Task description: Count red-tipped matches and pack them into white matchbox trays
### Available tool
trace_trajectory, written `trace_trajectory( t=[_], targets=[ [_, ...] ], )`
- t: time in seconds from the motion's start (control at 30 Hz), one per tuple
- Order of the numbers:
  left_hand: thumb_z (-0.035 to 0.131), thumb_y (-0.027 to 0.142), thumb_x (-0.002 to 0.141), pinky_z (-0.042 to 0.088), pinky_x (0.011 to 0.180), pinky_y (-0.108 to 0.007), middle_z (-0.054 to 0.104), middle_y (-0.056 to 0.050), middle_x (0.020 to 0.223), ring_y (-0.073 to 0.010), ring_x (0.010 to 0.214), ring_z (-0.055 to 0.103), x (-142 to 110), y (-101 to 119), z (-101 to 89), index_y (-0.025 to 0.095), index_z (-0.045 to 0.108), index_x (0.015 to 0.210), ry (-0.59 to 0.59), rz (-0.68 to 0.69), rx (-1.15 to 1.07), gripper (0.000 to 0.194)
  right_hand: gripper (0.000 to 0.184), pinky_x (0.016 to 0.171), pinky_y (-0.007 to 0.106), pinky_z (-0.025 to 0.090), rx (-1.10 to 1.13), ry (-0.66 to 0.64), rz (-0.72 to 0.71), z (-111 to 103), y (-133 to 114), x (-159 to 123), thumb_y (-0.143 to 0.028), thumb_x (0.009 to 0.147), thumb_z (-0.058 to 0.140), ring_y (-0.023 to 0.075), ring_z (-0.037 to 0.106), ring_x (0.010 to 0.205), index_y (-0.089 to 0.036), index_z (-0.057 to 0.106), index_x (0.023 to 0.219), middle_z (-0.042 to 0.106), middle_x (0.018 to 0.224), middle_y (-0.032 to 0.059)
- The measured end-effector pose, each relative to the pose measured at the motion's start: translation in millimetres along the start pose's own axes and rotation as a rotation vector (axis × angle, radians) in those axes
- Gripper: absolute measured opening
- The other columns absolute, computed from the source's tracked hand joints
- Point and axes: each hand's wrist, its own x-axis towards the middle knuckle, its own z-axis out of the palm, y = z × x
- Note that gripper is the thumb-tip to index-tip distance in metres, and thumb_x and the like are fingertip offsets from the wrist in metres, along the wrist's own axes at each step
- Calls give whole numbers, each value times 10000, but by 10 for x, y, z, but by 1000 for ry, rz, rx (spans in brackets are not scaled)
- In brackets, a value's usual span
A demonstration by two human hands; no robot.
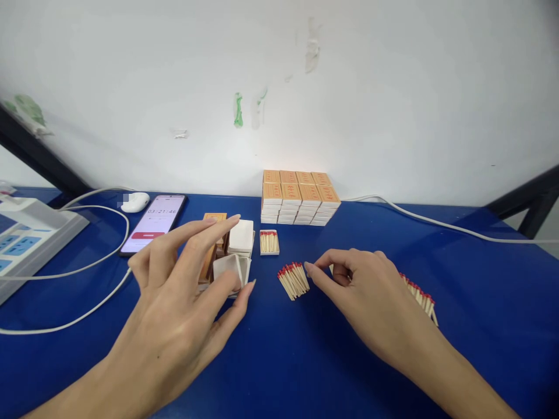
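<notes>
My left hand (187,291) is at a cluster of empty white matchbox trays (241,235), its thumb and index finger closed on one tilted tray (227,266) while the other fingers stretch out above. Brown and orange matchbox sleeves (208,262) stand partly hidden behind that hand. Between my hands lies a loose pile of red-headed matches (293,282). The thumb and index fingertip of my right hand (358,279) meet at the pile's right edge; whatever is between them is too small to make out. A tray filled with matches (269,243) sits just behind the pile.
Stacked orange-topped matchboxes (301,198) stand against the wall. More matches (421,298) lie right of my right forearm, partly covered by it. On the left are a phone (155,224) showing a timer, a white earbud case (135,202), a power strip (39,244) and white cables.
</notes>
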Motion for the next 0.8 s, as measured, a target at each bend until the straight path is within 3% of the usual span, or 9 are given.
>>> trace_trajectory(
  t=[0.1, 0.2, 0.27, 0.4, 0.47, 0.53, 0.63, 0.8],
  targets=[
    [770, 129, 966, 526, 1102, -622, 534, -59, 1664, -395, 1455, 572, -59, 17, -26, 256, 681, 960, 66, 32, -37, 155, 410, 770, 426, 396, -2, 1, 3, -8, 3, 1, -499, 1041, 608, 209, 557, 616, -289, 740, 715, 566, 578, -18],
    [854, 217, 937, 640, 969, -451, 672, -18, 1494, -296, 1285, 670, -172, 88, -61, 302, 724, 1017, 118, 144, -102, 175, 409, 788, 433, 393, -26, -3, 4, 0, -2, -3, -506, 1054, 591, 221, 574, 641, -290, 737, 739, 576, 591, -16],
    [833, 205, 958, 661, 928, -430, 768, 15, 1298, -256, 1147, 712, -246, 161, -52, 345, 745, 1051, 108, 134, -151, 190, 438, 804, 450, 390, -81, 17, -5, 29, -23, -17, -539, 1070, 567, 243, 606, 683, -280, 716, 751, 601, 615, -2],
    [825, 196, 990, 607, 774, -329, 779, 36, 967, -156, 856, 701, -296, 298, 68, 255, 763, 927, 96, 346, -267, 106, 521, 831, 503, 387, -307, 128, -61, 157, -101, -85, -706, 1054, 533, 324, 670, 800, -254, 670, 833, 678, 712, 62],
    [802, 240, 1025, 560, 708, -342, 724, 25, 872, -152, 777, 654, -278, 350, 123, 232, 730, 842, 43, 410, -279, 197, 550, 848, 518, 400, -400, 169, -101, 233, -140, -125, -770, 1010, 573, 360, 685, 860, -240, 655, 886, 710, 795, 101],
    [794, 269, 1039, 530, 692, -354, 660, 20, 806, -156, 732, 616, -256, 389, 138, 214, 704, 807, -86, 429, -264, 255, 532, 855, 515, 414, -437, 188, -138, 294, -165, -156, -761, 971, 651, 375, 686, 906, -232, 642, 916, 719, 869, 125],
    [770, 356, 1061, 537, 729, -373, 676, -9, 857, -191, 782, 640, -241, 415, 101, 191, 737, 916, -219, 436, -236, 223, 427, 850, 496, 423, -395, 192, -177, 335, -163, -176, -643, 957, 748, 352, 672, 908, -232, 636, 951, 708, 905, 108],
    [742, 391, 1072, 591, 810, -389, 720, -54, 944, -230, 846, 685, -238, 358, 79, 155, 733, 1076, -173, 368, -287, 237, 281, 888, 507, 422, -274, 168, -183, 322, -110, -164, -490, 995, 761, 329, 658, 920, -233, 650, 975, 690, 929, 70]
  ],
)
